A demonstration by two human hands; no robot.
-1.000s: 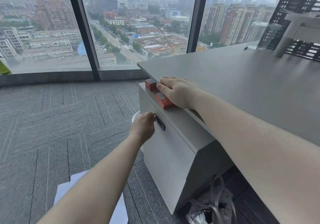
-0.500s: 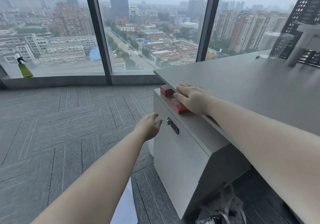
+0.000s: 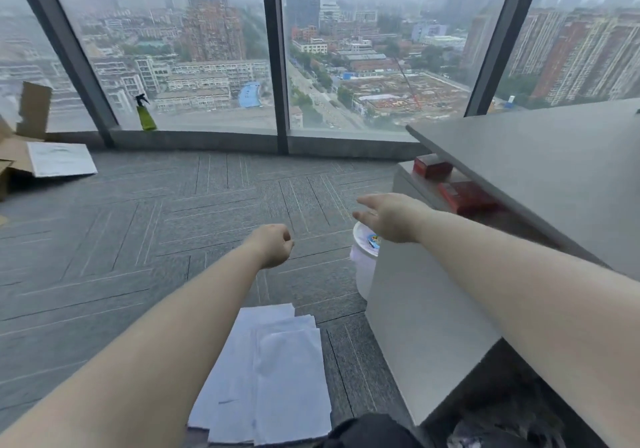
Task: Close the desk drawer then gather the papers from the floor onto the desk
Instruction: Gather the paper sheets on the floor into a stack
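Head view: both your arms reach forward over the grey carpeted floor. Your left hand, centre of the frame, has let go of the drawer handle it touched a second ago; it is now loosely curled and holds nothing. Your right hand, right of centre, has lifted off the flat red boxes and hangs open, fingers spread, above a white bucket.

The white desk drawer front, at the right, looks flush and shut, so the first step seems done.

Your view has swung left and down. A loose stack of white paper sheets lies on the floor at the bottom centre, just beside the drawer unit. The grey counter, upper right, is where they belong. Gathering them likely comes next.
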